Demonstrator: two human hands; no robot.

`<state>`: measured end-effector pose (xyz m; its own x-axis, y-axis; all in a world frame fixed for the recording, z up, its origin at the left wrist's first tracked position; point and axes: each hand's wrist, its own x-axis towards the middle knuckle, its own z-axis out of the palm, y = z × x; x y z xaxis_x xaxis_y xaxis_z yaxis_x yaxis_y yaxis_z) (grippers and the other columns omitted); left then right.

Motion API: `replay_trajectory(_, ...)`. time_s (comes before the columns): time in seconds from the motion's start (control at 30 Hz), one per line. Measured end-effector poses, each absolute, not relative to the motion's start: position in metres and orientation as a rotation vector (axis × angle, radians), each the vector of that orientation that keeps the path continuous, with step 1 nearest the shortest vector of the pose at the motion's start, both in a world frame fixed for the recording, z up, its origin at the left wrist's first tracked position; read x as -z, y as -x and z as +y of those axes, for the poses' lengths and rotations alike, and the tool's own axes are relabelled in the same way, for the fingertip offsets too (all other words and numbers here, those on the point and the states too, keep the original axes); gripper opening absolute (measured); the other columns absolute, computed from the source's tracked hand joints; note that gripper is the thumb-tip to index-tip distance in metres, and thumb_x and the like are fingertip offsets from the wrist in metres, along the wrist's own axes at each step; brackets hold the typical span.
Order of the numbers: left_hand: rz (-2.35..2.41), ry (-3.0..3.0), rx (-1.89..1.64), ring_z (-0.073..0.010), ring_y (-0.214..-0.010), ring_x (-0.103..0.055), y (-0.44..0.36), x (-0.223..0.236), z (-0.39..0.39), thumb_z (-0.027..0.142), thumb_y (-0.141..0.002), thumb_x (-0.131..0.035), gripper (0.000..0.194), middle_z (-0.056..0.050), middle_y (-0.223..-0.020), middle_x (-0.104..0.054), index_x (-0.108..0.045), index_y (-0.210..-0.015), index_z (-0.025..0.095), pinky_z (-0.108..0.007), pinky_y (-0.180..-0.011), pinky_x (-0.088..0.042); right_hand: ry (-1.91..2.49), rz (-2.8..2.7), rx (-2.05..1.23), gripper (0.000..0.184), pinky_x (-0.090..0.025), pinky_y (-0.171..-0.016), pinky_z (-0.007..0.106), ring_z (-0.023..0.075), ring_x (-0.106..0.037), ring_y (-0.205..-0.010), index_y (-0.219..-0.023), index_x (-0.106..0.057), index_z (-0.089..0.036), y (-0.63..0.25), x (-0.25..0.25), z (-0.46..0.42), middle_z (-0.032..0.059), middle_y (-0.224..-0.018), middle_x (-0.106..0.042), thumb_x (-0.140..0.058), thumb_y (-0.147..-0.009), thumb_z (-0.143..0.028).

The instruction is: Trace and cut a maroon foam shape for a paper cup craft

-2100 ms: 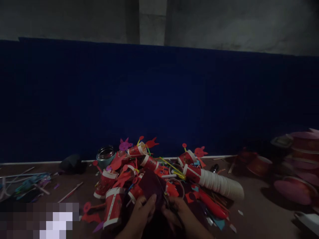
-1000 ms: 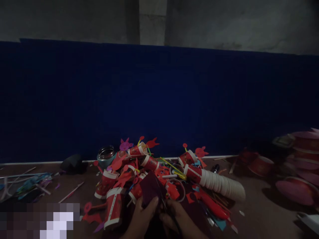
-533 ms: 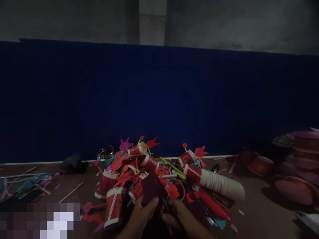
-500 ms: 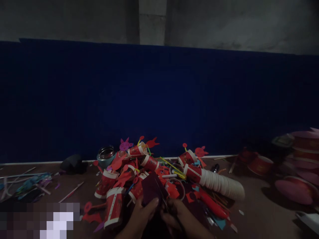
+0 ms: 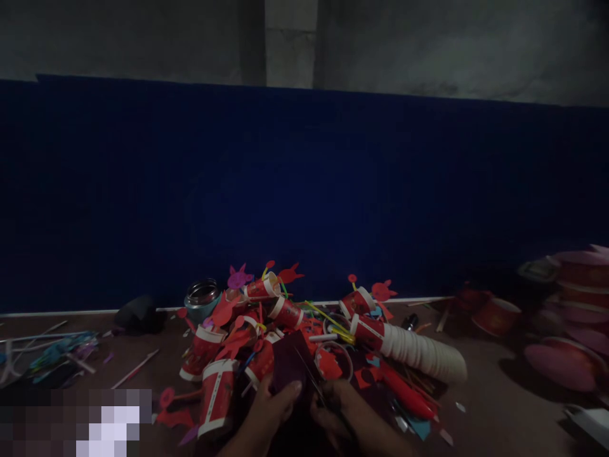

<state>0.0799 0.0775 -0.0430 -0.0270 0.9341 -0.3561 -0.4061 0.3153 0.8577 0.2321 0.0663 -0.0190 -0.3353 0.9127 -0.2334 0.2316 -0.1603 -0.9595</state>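
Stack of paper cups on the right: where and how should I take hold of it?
Probably around its ridged white rims, midway along, from above on the right: the stack of cups lies on its side, its red end beside yellow strips, its white length angling away from them. The right hand holds scissors, so free it first.

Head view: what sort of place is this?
Likely a craft workspace, judging by the scissors in the right hand, the red cut-outs and the cup stack.
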Motion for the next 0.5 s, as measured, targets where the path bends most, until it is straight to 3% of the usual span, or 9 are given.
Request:
replay_trajectory(0.2,1.011,-0.838,-1.294,-0.0230,-0.083,-0.063,-0.080,0.044,0.079,0.044,-0.048,-0.080,0.054,-0.008,-0.090,-0.070,-0.066,-0.091,0.016,-0.029,-0.074,-0.048,1.201,-1.364,-1.540,0.051,-0.026,-0.037,0.018,0.0066,-0.036,-0.035,-0.076,-0.051,-0.018,-0.224,0.030,0.067,-0.0085,-0.041,-0.042,-0.059,-0.062,-0.066)
replay_trajectory(0.37,1.113,-0.938,-1.257,-0.0265,-0.086,-0.063,-0.082,0.043,0.076,0.048,-0.059,-0.072,0.047,-0.009,-0.088,-0.072,-0.068,-0.090,0.014,-0.032,-0.077,-0.048,1.247,-1.278,-1.520,0.047,-0.029,-0.039,0.018,0.0062,-0.037,-0.039,-0.068,-0.050,-0.017,-0.211,0.031,0.063,-0.0068,-0.047,-0.043,-0.062,-0.061,-0.063)
replay_trajectory(0.5,1.109,-0.749,-1.246,-0.0274,-0.085,-0.064,-0.083,0.040,0.074,0.050,-0.052,-0.075,0.052,-0.009,-0.087,-0.072,-0.067,-0.089,0.015,-0.035,-0.076,-0.049,1.173,-1.313,-1.550,0.048,-0.032,-0.042,0.019,0.0066,-0.039,-0.044,-0.069,-0.050,-0.017,-0.212,0.033,0.065,-0.0053,-0.055,-0.046,-0.068,-0.055,-0.060)
